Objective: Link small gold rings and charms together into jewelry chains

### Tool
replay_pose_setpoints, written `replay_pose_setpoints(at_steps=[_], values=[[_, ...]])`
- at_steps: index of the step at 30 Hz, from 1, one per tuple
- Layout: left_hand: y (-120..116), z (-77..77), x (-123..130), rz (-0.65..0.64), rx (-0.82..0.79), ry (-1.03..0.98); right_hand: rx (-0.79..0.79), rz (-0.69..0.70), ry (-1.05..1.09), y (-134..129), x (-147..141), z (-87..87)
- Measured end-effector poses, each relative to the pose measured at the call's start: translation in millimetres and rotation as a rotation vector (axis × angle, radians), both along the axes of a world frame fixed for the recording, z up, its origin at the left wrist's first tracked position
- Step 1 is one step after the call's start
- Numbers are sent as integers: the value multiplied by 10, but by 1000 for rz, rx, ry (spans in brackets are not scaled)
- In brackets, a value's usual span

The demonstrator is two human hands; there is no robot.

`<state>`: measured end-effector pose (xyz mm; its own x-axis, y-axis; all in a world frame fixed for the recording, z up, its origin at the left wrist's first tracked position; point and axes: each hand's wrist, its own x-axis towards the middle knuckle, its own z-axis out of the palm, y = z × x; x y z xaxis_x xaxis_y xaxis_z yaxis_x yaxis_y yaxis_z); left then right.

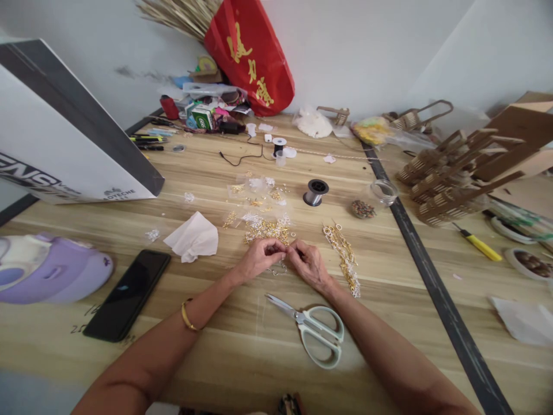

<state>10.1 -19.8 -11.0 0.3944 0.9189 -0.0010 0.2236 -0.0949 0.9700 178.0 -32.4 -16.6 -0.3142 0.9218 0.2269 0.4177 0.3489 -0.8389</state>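
My left hand (261, 257) and my right hand (307, 262) meet fingertip to fingertip at the middle of the table, both pinched. Whatever lies between the fingertips is too small to make out. A thin silvery chain (279, 268) hangs or lies just under them. Right behind the hands spreads a pile of gold and silver beads and charms (265, 229). Finished-looking gold and silver strands (343, 259) lie to the right of my right hand. Scissors with pale green handles (309, 328) rest in front of the hands, blades pointing up and left.
Left are a white tissue (192, 236), a black phone (128, 295), a purple object (56, 268) and a large box (73, 132). Behind stand a wire spool (315, 192) and a red bag (253, 57). A bead jar (383, 193), small woven baskets (449, 173) and a yellow-handled tool (480, 244) are right.
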Motion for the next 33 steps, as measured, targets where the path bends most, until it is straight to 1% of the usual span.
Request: replay_pose_setpoints(at_steps=[4,8,15,18,21,27,30,33], values=[[5,-21,-2,-20,-21,-12,-38,-30,57,4,-5,37],[3,10,-3,-26,-52,-33,-73,-43,109,4,-6,67],[-11,71,-13,-6,-229,-173,-141,-56,194,8,-1,42],[-22,86,-8,-14,-271,-196,-146,-52,204,10,-2,34],[-27,87,4,-21,-283,-196,-145,-29,203,5,-6,33],[-18,41,15,-40,-229,-159,-159,-28,187,-3,-6,57],[-16,33,11,-27,-265,-178,-149,-34,186,-3,-8,80],[-23,57,8,-9,-306,-190,-167,-22,213,-4,-12,93]])
